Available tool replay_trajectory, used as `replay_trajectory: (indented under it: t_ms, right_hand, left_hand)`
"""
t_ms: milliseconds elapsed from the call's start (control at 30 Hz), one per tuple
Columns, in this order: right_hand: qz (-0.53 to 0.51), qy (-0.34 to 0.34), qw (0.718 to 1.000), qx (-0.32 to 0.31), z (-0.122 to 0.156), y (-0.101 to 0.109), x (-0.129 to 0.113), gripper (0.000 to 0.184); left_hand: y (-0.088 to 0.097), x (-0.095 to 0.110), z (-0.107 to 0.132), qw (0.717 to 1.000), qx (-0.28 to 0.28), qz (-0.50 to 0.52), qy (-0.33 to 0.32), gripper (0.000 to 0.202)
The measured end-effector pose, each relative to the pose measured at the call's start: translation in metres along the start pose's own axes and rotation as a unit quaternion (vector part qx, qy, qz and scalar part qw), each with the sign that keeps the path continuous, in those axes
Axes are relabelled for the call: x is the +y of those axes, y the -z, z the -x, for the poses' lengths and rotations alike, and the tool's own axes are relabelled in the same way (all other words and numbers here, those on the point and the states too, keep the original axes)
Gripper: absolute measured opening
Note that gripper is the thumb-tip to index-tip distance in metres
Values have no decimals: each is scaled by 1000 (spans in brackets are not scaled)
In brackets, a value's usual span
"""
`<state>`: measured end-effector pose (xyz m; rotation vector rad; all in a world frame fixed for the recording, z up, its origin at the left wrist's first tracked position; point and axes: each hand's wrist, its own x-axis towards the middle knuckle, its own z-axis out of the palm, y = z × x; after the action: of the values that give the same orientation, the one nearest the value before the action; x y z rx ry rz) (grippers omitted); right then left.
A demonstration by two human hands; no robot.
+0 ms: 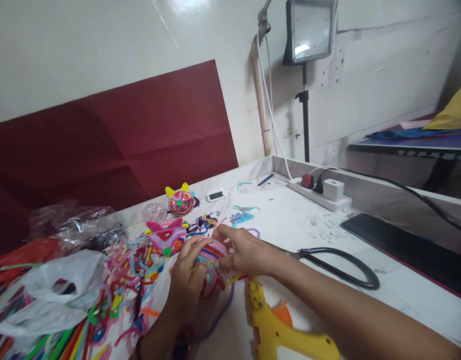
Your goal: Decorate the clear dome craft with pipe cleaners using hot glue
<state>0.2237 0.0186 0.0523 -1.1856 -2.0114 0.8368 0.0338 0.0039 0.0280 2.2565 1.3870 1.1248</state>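
Note:
My left hand (187,280) is closed on the near left side of a rounded, striped pipe-cleaner craft piece (211,254) in pink, blue and red. My right hand (238,250) grips the same piece from the right, its fingers curled over the top. Part of the piece is hidden behind my fingers. Just beyond my left hand lies a pink animal-face craft (168,237) with pointed ears and orange eyes. A yellow glue gun (277,335) with an orange trigger lies below my right forearm. Black-handled scissors (341,265) rest to the right, their blades partly behind my right hand.
Pipe cleaners (61,345) and a white plastic bag (61,280) crowd the left side. A yellow-eared animal craft (181,199) and a small white timer (215,195) stand at the back. A power strip (320,194) and a flat black slab (410,250) lie to the right.

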Motion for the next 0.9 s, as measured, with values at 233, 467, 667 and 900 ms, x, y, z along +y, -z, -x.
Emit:
replay_trajectory:
  t_ms: [233,467,667,900]
  right_hand:
    - [-14,16,1000,7,-2,0,5,44]
    - [-14,23,1000,9,-2,-1,6,36]
    - [-11,23,1000,7,-1,-2,6,38]
    - [-9,4,1000,9,0,-2,3,40]
  left_hand:
    - [0,7,-9,1000,-12,-13,-3,44]
    - [1,7,-15,1000,-16,-16,-6,45]
    - [2,4,-14,1000,-8,-8,-3,44]
    - [2,9,-14,1000,-19,-10,3,47]
